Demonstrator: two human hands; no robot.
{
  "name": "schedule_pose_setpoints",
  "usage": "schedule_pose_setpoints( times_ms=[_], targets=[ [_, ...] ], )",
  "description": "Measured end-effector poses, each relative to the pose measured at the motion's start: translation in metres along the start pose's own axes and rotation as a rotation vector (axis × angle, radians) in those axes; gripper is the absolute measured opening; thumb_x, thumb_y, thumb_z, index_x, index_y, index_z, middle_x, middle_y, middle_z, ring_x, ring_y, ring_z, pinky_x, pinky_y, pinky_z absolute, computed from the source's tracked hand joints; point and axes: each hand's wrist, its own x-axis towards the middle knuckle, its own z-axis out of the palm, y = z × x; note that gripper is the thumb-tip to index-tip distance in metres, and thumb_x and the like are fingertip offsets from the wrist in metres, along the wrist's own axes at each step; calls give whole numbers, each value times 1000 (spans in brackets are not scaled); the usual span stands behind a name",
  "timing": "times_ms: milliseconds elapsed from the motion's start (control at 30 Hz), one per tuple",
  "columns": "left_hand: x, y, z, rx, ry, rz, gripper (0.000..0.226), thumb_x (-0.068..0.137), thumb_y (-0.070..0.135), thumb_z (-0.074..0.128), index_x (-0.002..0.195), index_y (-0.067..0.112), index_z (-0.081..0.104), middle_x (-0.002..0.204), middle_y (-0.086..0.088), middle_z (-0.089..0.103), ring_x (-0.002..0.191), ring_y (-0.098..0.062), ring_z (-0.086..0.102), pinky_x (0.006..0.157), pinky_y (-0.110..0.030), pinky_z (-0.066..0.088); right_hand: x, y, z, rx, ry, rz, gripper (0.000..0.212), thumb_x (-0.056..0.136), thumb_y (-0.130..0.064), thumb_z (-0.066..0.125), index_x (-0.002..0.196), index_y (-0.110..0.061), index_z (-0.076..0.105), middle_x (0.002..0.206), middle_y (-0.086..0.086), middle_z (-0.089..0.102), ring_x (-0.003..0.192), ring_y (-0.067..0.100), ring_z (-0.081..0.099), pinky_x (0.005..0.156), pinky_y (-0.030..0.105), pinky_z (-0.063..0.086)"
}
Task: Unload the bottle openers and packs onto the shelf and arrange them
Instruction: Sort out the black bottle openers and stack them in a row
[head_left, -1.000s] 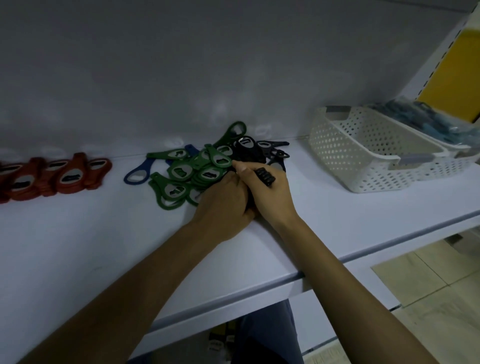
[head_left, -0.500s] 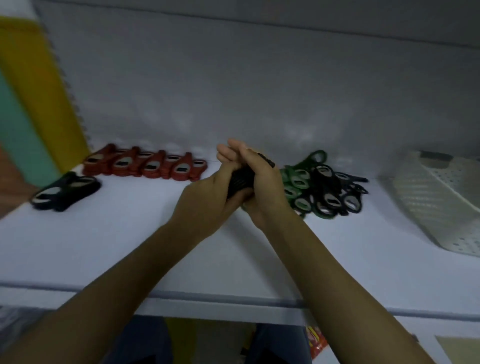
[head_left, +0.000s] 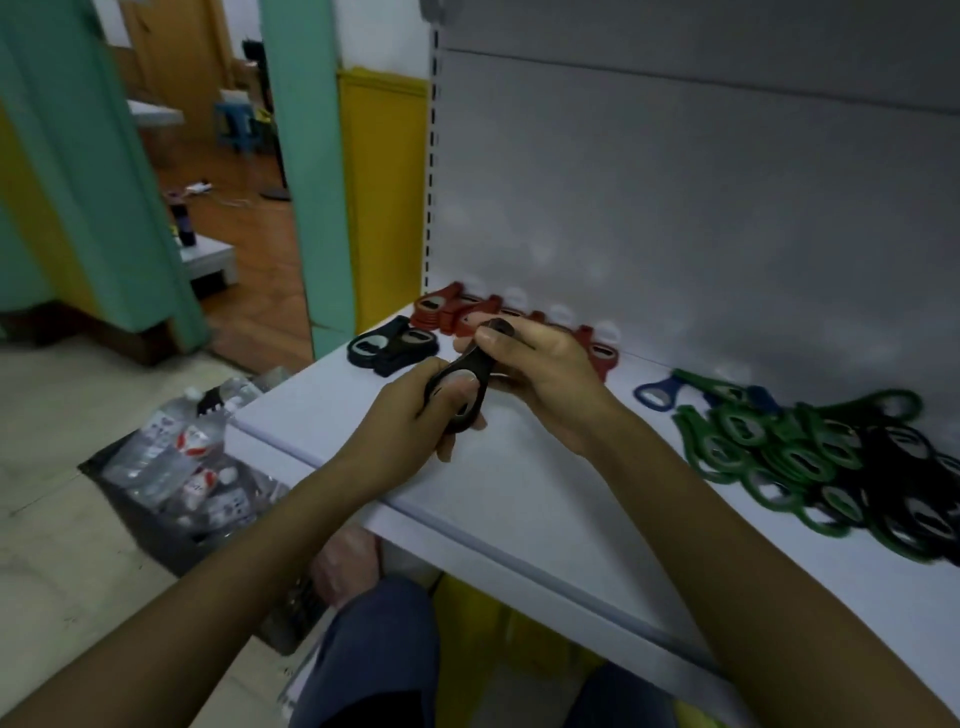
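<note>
Both hands hold a stack of black bottle openers (head_left: 470, 371) above the white shelf (head_left: 519, 499). My left hand (head_left: 415, 415) grips its lower end, thumb through the ring. My right hand (head_left: 535, 366) grips the upper end with thumb and fingers. Two black openers (head_left: 392, 345) lie at the shelf's left end. Behind them, against the back panel, runs a row of red openers (head_left: 452, 312), partly hidden by my right hand. A loose pile of green and black openers (head_left: 810, 452) lies to the right, with a blue opener (head_left: 657, 392) at its near-left edge.
The grey back panel (head_left: 675, 234) closes off the shelf's rear. On the floor to the left sits a pack of plastic water bottles (head_left: 176, 462). A teal pillar (head_left: 306, 171) and a yellow wall panel (head_left: 384, 202) stand beyond the shelf's left end.
Both hands lifted the black openers out of the pile and carried them left along the shelf. The view has swung left, so the white baskets are out of sight.
</note>
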Motion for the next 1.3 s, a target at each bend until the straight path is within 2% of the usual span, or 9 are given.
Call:
schedule_pose_setpoints(
  times_ms=[133, 267, 367, 500, 633, 800, 1000, 1133, 1300],
  targets=[
    [3, -14, -9, 36, 25, -102, 25, 92, 40, 50, 105, 19, 47, 84, 1, 72, 51, -6, 59, 50, -16, 46, 12, 10, 4, -32, 54, 90, 14, 89, -20, 63, 96, -9, 69, 97, 10, 73, 96, 24, 69, 88, 36, 56],
    [8, -24, -14, 544, 155, 14, 68, 75, 50, 70, 129, 17, 45, 117, -1, 61, 98, -18, 60, 80, -32, 51, 26, 20, 11, 105, 216, 204, 10, 88, -16, 67, 82, -8, 68, 77, 3, 72, 72, 14, 68, 72, 22, 58],
    [12, -29, -13, 814, 180, 173, 70, 72, 49, 74, 127, 11, 53, 116, -9, 64, 101, -27, 60, 79, -35, 50, 37, 27, 13, 140, 322, 296, 12, 84, -18, 71, 80, -8, 68, 73, 3, 71, 65, 11, 66, 66, 21, 58],
    [20, -37, -13, 793, 116, 56, 70, 78, 44, 70, 136, 15, 44, 122, -10, 61, 106, -26, 57, 83, -34, 48, 48, 34, 9, -96, 352, 346, 25, 80, -26, 76, 86, -3, 69, 82, 11, 73, 71, 17, 67, 68, 28, 60],
    [26, -45, -15, 807, 70, 27, 72, 79, 50, 66, 138, 18, 40, 124, -8, 59, 109, -25, 56, 84, -34, 48, 58, 33, 2, -281, 287, 410, 31, 79, -31, 77, 87, -2, 70, 78, 13, 71, 60, 15, 66, 50, 22, 54],
    [33, -50, -33, 869, 143, 216, 87, 67, 66, 67, 130, 9, 50, 127, -11, 57, 113, -30, 53, 89, -40, 47, 84, 34, 5, -283, 314, 448, 38, 79, -28, 76, 97, 5, 69, 82, 19, 71, 57, 17, 64, 48, 21, 53],
    [47, -68, -51, 914, 48, 104, 103, 64, 83, 43, 143, 18, 34, 154, -2, 28, 144, -23, 18, 113, -43, 19, 106, 40, 14, -298, 309, 496, 38, 81, -26, 76, 103, 4, 67, 75, 15, 70, 52, 15, 66, 44, 20, 51],
    [53, -81, -49, 886, -79, 44, 90, 74, 79, 35, 146, 25, 26, 156, 0, 21, 145, -21, 12, 115, -42, 14, 109, 42, 15, -356, 305, 442, 38, 77, -29, 78, 96, 3, 69, 80, 16, 72, 54, 18, 69, 46, 22, 53],
    [54, -86, -48, 892, -63, 70, 70, 86, 65, 39, 143, 25, 32, 154, -3, 27, 143, -22, 20, 114, -41, 13, 108, 45, 18, -378, 312, 401, 29, 83, -27, 74, 91, 1, 70, 75, 15, 71, 54, 19, 69, 46, 22, 54]
  ],
)
